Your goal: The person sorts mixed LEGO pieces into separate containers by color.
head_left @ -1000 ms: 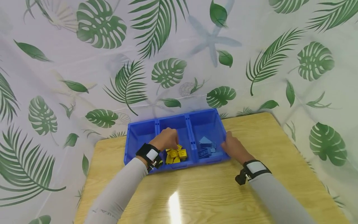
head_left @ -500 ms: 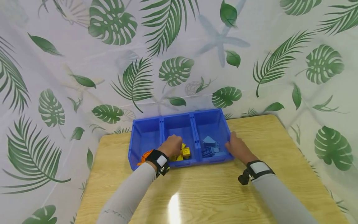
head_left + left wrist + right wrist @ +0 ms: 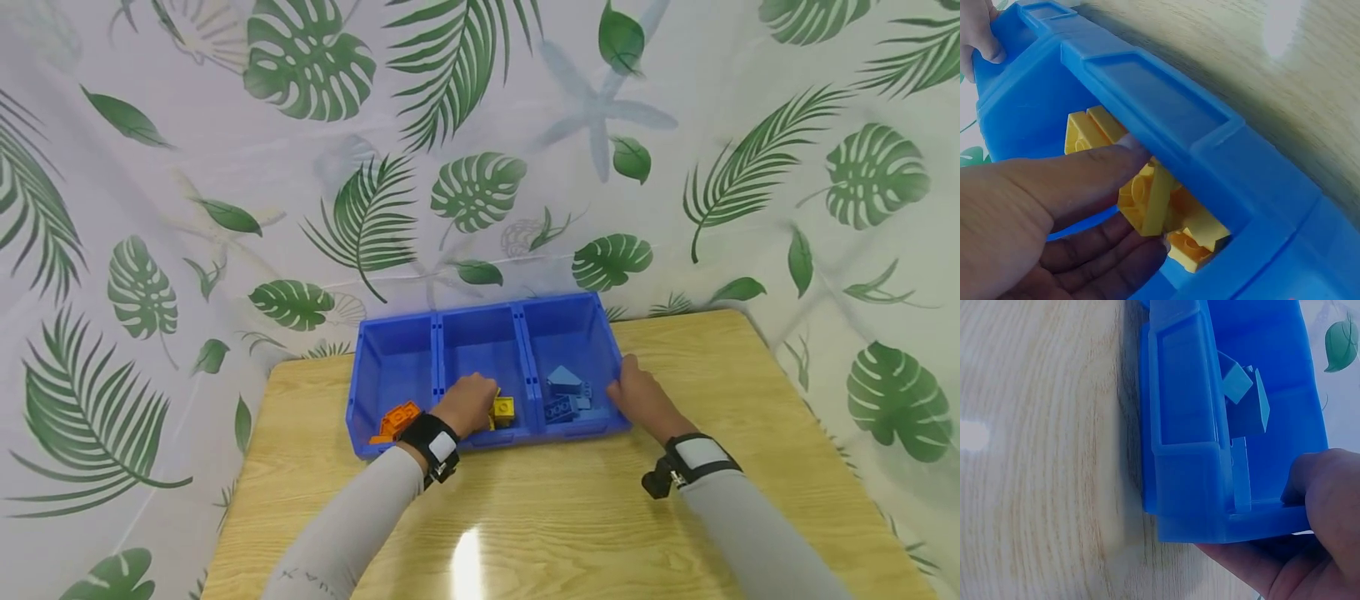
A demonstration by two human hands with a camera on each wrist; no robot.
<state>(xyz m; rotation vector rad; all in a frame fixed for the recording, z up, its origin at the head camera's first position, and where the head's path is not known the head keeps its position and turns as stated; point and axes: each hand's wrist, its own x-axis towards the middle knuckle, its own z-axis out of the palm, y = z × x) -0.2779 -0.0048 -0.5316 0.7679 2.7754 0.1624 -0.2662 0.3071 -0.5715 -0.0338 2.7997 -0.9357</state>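
A blue bin with three compartments (image 3: 528,367) stands on the table by the wall. My left hand (image 3: 467,403) reaches down into the middle compartment, among yellow toy building bricks (image 3: 504,408). In the left wrist view, thumb and fingers pinch a yellow brick (image 3: 1147,199), while other yellow bricks lie around it near the front wall. My right hand (image 3: 641,397) grips the bin's right end wall (image 3: 1266,520), thumb inside and fingers outside beneath the rim. Beside it, the right compartment holds blue bricks (image 3: 564,382), one of them a sloped piece.
Orange bricks (image 3: 400,417) lie at the front of the left compartment, partly behind the left wrist strap (image 3: 431,442). A wooden table (image 3: 555,517) extends in front of the bin. Behind it hangs a white leaf-patterned sheet (image 3: 480,108).
The head view has shifted, so the bin appears further right. My left hand has moved slightly right within the middle compartment, and the orange bricks have come into sight. The right hand keeps its grip.
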